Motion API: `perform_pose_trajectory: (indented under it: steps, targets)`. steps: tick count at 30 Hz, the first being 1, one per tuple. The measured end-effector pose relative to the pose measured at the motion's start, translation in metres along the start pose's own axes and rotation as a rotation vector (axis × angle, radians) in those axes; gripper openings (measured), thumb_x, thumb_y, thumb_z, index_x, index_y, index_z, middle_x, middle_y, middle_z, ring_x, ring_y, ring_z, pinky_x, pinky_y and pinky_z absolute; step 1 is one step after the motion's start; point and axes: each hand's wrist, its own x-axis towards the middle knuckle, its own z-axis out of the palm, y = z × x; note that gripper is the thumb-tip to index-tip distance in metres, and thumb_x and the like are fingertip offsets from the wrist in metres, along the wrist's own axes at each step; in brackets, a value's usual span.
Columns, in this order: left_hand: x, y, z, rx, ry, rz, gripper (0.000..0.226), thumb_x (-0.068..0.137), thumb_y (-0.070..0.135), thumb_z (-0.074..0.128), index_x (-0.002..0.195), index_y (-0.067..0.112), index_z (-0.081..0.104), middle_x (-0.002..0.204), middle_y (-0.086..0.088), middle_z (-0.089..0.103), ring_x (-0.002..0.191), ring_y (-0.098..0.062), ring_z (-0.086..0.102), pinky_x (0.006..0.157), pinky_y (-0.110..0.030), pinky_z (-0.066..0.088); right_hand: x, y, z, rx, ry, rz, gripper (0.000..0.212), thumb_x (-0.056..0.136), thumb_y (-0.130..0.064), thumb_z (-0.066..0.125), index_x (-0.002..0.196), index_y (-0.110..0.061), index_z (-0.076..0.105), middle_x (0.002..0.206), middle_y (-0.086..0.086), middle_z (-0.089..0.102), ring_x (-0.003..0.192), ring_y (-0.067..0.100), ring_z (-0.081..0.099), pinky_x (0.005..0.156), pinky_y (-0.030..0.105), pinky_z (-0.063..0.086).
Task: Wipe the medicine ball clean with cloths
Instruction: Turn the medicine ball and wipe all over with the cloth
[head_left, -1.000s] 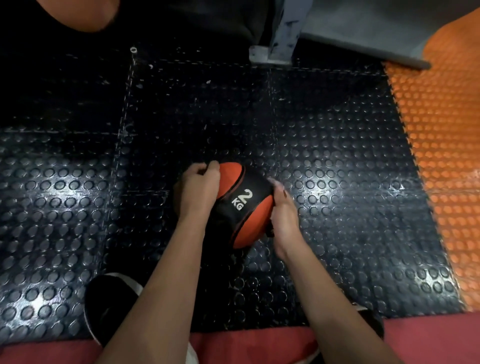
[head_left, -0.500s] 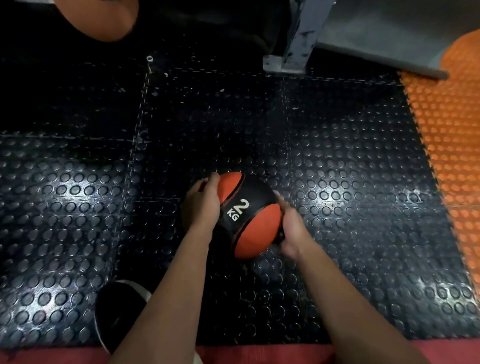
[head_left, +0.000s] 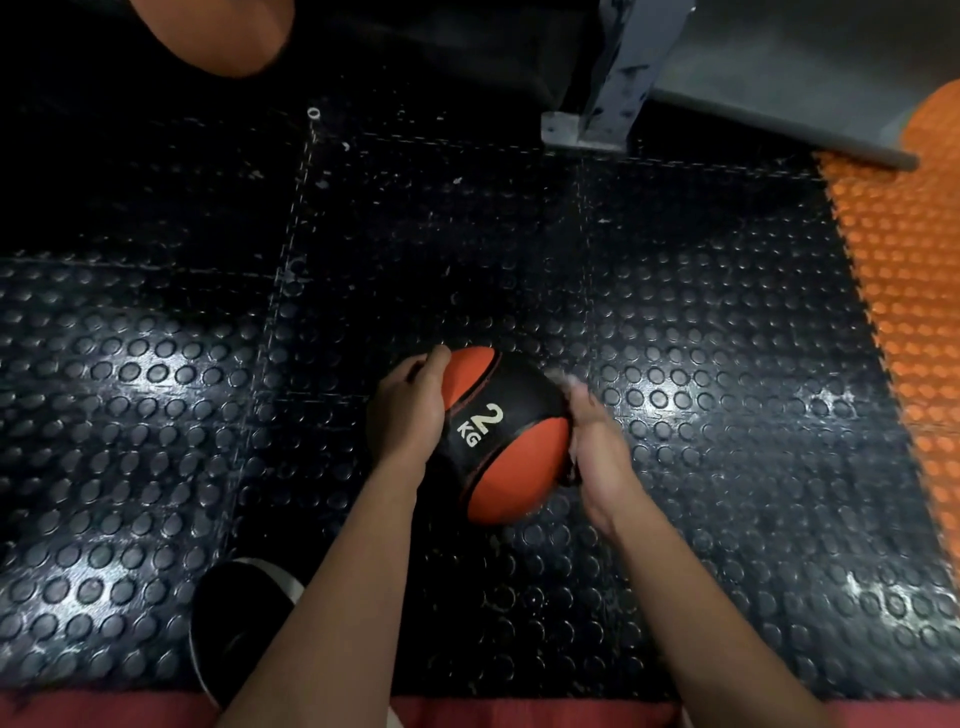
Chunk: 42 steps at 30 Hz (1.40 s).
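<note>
Plainly, ball: the medicine ball (head_left: 498, 441), orange and black with "2 KG" printed on its black band, sits on the studded black floor (head_left: 701, 322) near the middle of the view, between the two forearms.
Left hand: the left hand (head_left: 410, 410) cups the ball's left side, thumb laid over the orange top panel, fingers curled round the far-left curve; it grips the ball.
Right hand: the right hand (head_left: 597, 447) lies against the ball's right side and is blurred; something pale shows at the fingertips and along the palm edge, perhaps a cloth, but I cannot tell, nor whether the fingers are curled or flat.
Step in hand: likely a wiping stroke down the right flank while the left hand steadies.
Doing it well: keep the left grip firm so the ball does not roll on the studs; press flat and follow the curve; work into the seams where black meets orange; turn the ball bit by bit so the underside is reached too.
Risk: a round, heavy ball may slip out sideways if both hands push the same way.
Near left: a black shoe (head_left: 239, 618) with a pale edge.
Right edge: an orange mat (head_left: 914, 291).
Far: a grey metal post foot (head_left: 587, 130); another orange ball (head_left: 218, 31) at far left.
</note>
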Motion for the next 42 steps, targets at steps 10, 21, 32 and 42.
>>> perform_pose_trajectory:
  steps: [10,21,32,42]
  targets:
    - [0.008,0.003,0.001,0.134,-0.182,0.175,0.018,0.092,0.057,0.062,0.088,0.048,0.077,0.097,0.018,0.073,0.1,-0.013,0.068,0.093,-0.034,0.052,-0.002,0.032,0.0,0.166,0.019,0.156,0.04,0.11,-0.046,0.04,0.125,-0.033,0.074,0.122,0.001,0.078,0.118,0.025,0.07,0.104,0.045,0.054]
    - [-0.036,-0.034,0.032,-0.514,0.29,-0.341,0.071,0.088,0.069,0.039,0.136,0.022,0.063,0.143,-0.006,0.061,0.13,-0.032,0.057,0.113,-0.046,0.042,-0.012,-0.016,0.016,-0.008,0.101,-0.405,0.03,0.109,-0.042,0.048,0.12,-0.043,0.077,0.135,-0.016,0.066,0.13,0.001,0.058,0.114,0.03,0.041]
    - [-0.006,-0.012,0.016,-0.185,0.026,-0.009,0.03,0.095,0.049,0.049,0.09,0.045,0.078,0.118,0.004,0.076,0.113,-0.024,0.068,0.105,-0.044,0.052,0.006,0.044,-0.011,0.285,0.053,0.312,0.045,0.102,-0.058,0.043,0.131,-0.038,0.071,0.128,0.004,0.075,0.128,0.031,0.065,0.113,0.057,0.048]
    - [0.018,-0.02,-0.007,-0.142,-0.228,0.054,0.035,0.083,0.054,0.057,0.103,0.039,0.082,0.109,0.008,0.079,0.11,-0.016,0.072,0.108,-0.046,0.051,-0.024,-0.027,0.026,-0.44,0.007,-0.643,0.034,0.112,-0.039,0.043,0.131,-0.042,0.071,0.142,-0.021,0.06,0.137,-0.003,0.046,0.116,0.017,0.031]
